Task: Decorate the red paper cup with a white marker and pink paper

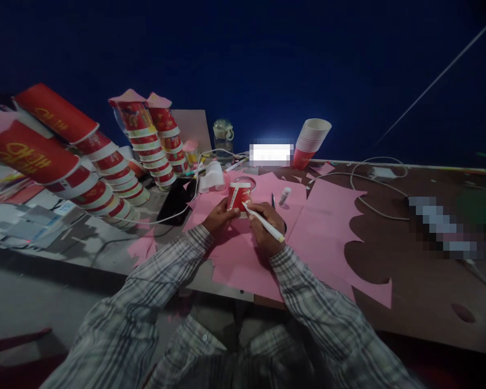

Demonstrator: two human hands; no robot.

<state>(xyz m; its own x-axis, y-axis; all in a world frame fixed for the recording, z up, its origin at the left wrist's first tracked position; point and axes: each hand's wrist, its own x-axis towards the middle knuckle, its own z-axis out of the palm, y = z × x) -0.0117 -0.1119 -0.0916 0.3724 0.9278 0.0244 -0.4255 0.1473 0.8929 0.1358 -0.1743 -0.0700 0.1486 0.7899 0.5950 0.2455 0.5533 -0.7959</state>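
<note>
Cup [244,194] gripped in left hand [220,218], pen [270,227] pinched in right hand [264,239] (seemingly mid-marking); for another stroke, probably best to keep cup steady.

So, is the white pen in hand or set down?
In hand: the right hand holds the white pen, tip at the red cup held in the left hand.

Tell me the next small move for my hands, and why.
I'd probably make one short stroke on the red cup with the white pen: your right hand has its tip at or near the cup's side, and your left hand holds the cup.
</note>
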